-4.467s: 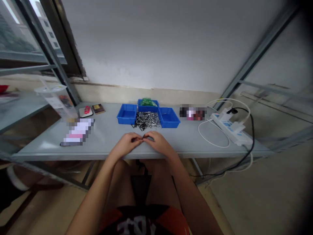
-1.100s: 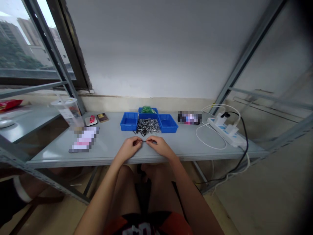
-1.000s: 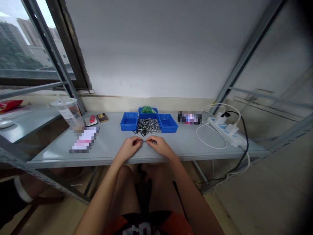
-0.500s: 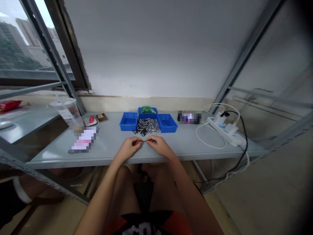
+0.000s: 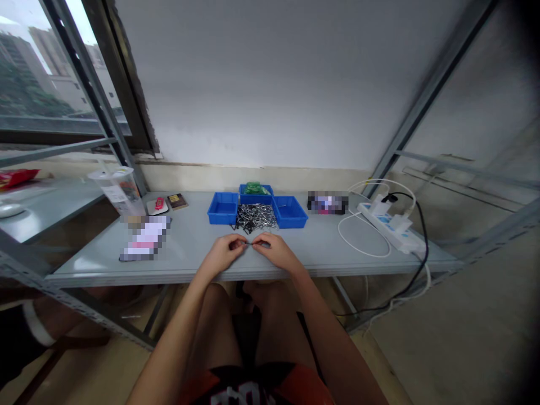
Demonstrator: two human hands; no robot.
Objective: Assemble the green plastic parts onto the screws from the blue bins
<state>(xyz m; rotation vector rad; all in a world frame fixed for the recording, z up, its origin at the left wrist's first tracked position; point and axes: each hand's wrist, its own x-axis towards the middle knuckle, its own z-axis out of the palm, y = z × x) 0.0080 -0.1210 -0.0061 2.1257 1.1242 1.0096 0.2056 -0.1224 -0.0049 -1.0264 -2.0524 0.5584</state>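
My left hand (image 5: 228,252) and my right hand (image 5: 274,250) meet above the front of the grey table, each closed in a pinch. Between their fingertips is a small thin dark screw (image 5: 249,243), held at both ends and mostly covered by the fingers. Just beyond the hands lies a loose pile of black and silver screws (image 5: 258,216). Around the pile stand a blue tray on the left (image 5: 223,208), a blue tray on the right (image 5: 290,212) and a rear blue tray (image 5: 255,198) with green plastic packaging (image 5: 255,188) in it.
Left on the table (image 5: 189,253) are a phone (image 5: 147,239), a plastic cup (image 5: 120,191), a small dark box (image 5: 176,201) and a red item (image 5: 159,203) on a white one. A pixelated dark object (image 5: 328,203) and a power strip (image 5: 390,228) with cables are right. Another person's arm (image 5: 50,320) shows lower left.
My hands keep the same pinch on the screw, with barely any movement. The camera view has shifted slightly, and my legs under the table have moved a little.
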